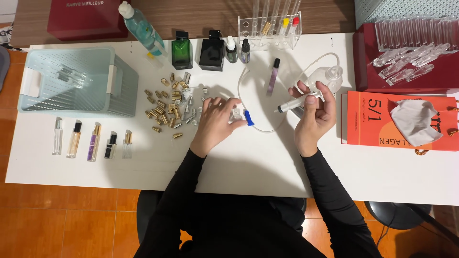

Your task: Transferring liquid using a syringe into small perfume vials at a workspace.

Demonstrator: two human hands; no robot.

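Black sleeves sit closest to my view, both forearms reaching onto the white counter [248, 167]. Largest thing on it is the pale blue basket [76, 81] at far left, then the orange box [397, 122] at right with a grey cloth on it. My left hand [215, 122] has its fingers curled shut around a small clear vial [236, 114], pinning it to the counter beside the blue tube connector [248, 118]. My right hand [315, 112] is clamped on a syringe [299, 101], thumb up by the plunger, tip pointing left toward the vial but apart from it. Gold caps [165, 112] lie scattered just left of the left hand. To do this well, I judge the vial should stay upright and pinned, syringe tip lined up over its mouth, plunger pressed slowly.
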